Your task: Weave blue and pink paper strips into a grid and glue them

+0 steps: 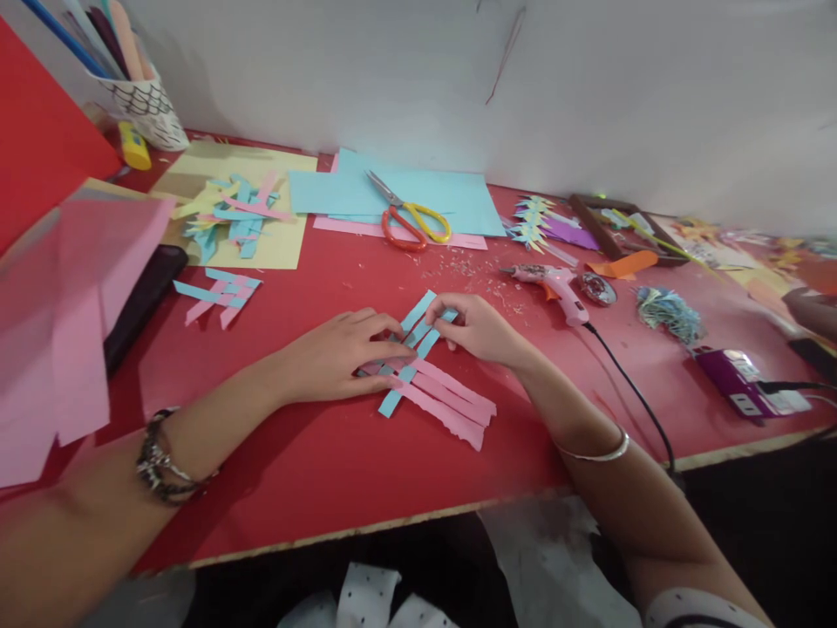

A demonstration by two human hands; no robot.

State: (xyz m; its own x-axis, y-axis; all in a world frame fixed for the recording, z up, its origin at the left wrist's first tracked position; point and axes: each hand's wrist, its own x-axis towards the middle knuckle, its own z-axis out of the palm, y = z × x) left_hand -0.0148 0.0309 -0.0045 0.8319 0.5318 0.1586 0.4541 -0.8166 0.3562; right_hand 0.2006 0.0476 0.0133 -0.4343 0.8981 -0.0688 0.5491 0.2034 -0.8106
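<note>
A partly woven piece of pink and light blue paper strips (451, 397) lies on the red table in front of me. My left hand (350, 353) is over its left end, thumb and fingers bent around the weave and holding it against the table; they cover part of the crossing. At the upper right end, my right hand (467, 323) pinches a blue paper strip (445, 320) between thumb and fingers. The pink strips fan out loose toward the lower right. A smaller woven pink and blue piece (226, 295) rests to the left.
Scissors (411, 214) lie on blue sheets (464, 194) at the back. A corded pink glue gun (553, 283) sits right of my hands, near a purple power adapter (736, 384). Cut strips (239, 214) are piled back left, beside a pen cup (153, 113). Another person's hand (814, 310) shows far right.
</note>
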